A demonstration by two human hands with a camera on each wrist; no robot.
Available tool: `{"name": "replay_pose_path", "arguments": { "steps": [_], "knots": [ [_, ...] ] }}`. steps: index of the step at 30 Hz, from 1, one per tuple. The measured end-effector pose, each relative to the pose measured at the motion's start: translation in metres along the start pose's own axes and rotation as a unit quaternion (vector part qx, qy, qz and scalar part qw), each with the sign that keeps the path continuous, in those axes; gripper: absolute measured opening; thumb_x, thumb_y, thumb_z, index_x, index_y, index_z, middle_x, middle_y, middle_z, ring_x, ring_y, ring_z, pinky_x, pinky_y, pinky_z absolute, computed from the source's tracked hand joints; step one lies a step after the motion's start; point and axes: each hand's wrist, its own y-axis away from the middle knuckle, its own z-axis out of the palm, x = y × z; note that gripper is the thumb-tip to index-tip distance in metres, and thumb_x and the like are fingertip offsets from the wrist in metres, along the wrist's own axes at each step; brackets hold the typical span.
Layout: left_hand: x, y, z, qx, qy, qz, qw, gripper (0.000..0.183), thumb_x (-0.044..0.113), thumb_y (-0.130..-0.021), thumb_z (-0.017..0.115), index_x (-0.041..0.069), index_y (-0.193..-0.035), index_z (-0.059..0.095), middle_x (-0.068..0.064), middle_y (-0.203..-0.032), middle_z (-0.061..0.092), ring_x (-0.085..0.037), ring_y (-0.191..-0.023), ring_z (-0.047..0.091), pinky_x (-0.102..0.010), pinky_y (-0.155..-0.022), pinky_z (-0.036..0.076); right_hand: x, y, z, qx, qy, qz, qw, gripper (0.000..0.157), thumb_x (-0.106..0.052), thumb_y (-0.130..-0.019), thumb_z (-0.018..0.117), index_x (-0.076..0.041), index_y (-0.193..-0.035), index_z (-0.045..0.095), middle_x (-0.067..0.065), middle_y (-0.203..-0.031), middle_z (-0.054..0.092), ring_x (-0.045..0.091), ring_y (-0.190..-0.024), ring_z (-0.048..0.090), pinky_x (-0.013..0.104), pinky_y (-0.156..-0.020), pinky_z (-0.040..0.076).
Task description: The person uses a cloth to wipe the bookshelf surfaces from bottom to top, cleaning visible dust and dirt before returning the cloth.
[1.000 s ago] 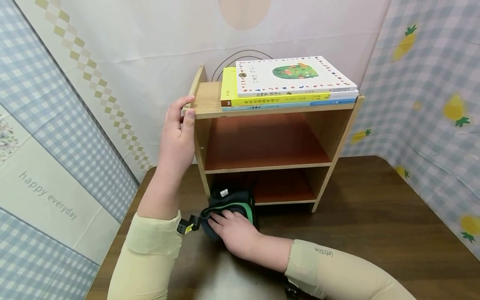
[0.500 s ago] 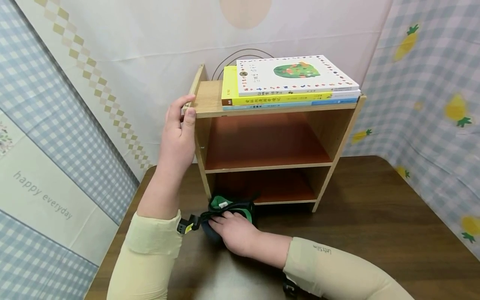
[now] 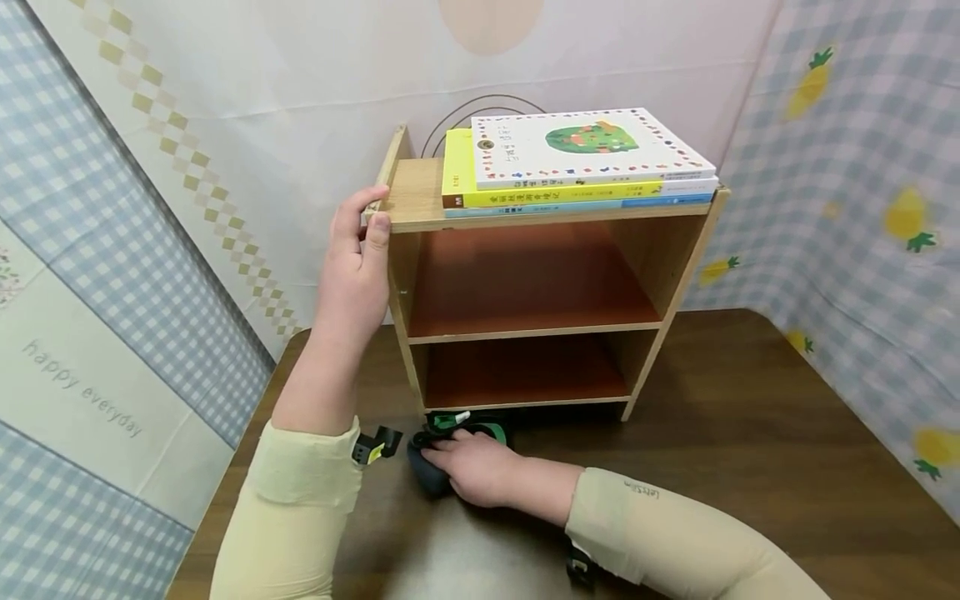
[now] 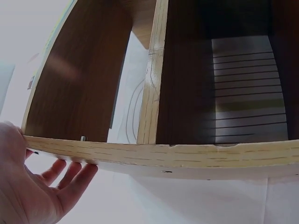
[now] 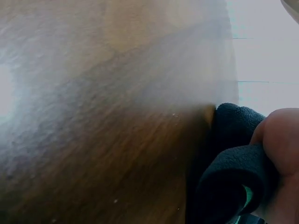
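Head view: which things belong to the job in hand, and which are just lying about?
Seemingly in the job:
- cloth, under the right hand
- shelf, held by the left hand

Apparently just there:
- books, stacked on top, touched by neither hand
- curtain

The shelf (image 3: 536, 283) and table (image 3: 750, 433) are being viewed from above, forward and down, by the head camera. From close by, the shelf's front is being faced, turned sideways, by the left wrist camera, and the dark fabric (image 5: 236, 168) by the right, both being shared with the head view.
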Motion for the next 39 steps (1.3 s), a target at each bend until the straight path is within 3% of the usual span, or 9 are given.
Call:
{"name": "replay_pose_path", "arguments": {
  "steps": [10, 19, 29, 34, 39],
  "knots": [
    [0.0, -0.001, -0.001, 0.007, -0.001, 0.0, 1.0, 0.042, 0.046, -0.104, 0.042, 0.029, -0.143, 0.047, -0.003, -0.143, 0.042, -0.022, -0.114, 0.049, -0.043, -0.094, 0.039, 0.003, 0.015, 0.004, -0.009, 0.018, -0.012, 1.0, 0.051, -0.026, -0.1, 0.054, -0.022, -0.151, 0.044, 0.002, -0.149, 0.047, 0.023, -0.13, 0.046, 0.04, -0.096, 0.046],
    [0.001, 0.0, -0.001, 0.019, -0.007, 0.001, 0.9998, 0.041, 0.046, -0.105, 0.042, 0.029, -0.142, 0.048, -0.005, -0.137, 0.044, -0.021, -0.109, 0.049, -0.042, -0.091, 0.039, 0.0, 0.04, 0.011, -0.001, -0.013, -0.018, 1.0, 0.057, -0.033, -0.099, 0.053, -0.02, -0.152, 0.041, 0.003, -0.153, 0.042, 0.022, -0.132, 0.044, 0.043, -0.099, 0.043],
    [0.0, 0.0, 0.0, 0.021, -0.014, 0.002, 0.9997, 0.041, 0.047, -0.105, 0.041, 0.03, -0.142, 0.048, -0.004, -0.138, 0.044, -0.021, -0.11, 0.049, -0.043, -0.091, 0.039, 0.003, 0.055, 0.021, 0.031, -0.021, -0.013, 0.999, 0.066, -0.066, -0.1, 0.031, -0.028, -0.155, 0.035, 0.001, -0.157, 0.035, 0.024, -0.137, 0.04, 0.046, -0.105, 0.038],
    [-0.001, 0.001, 0.001, 0.021, -0.018, 0.002, 0.9996, 0.041, 0.047, -0.105, 0.041, 0.031, -0.142, 0.048, -0.005, -0.136, 0.046, -0.021, -0.112, 0.05, -0.044, -0.091, 0.04, 0.008, 0.059, 0.02, 0.042, -0.035, 0.006, 0.998, 0.066, -0.071, -0.098, 0.021, -0.04, -0.155, 0.031, 0.0, -0.159, 0.032, 0.025, -0.136, 0.04, 0.049, -0.106, 0.036],
    [-0.002, 0.002, 0.002, 0.022, -0.018, 0.005, 0.9996, 0.041, 0.047, -0.105, 0.04, 0.03, -0.142, 0.048, -0.005, -0.135, 0.046, -0.021, -0.111, 0.05, -0.043, -0.091, 0.04, 0.014, 0.064, 0.02, 0.067, -0.039, 0.014, 0.997, 0.063, -0.071, -0.098, 0.023, -0.042, -0.153, 0.033, 0.001, -0.16, 0.029, 0.03, -0.14, 0.036, 0.055, -0.106, 0.035]
  ]
}}
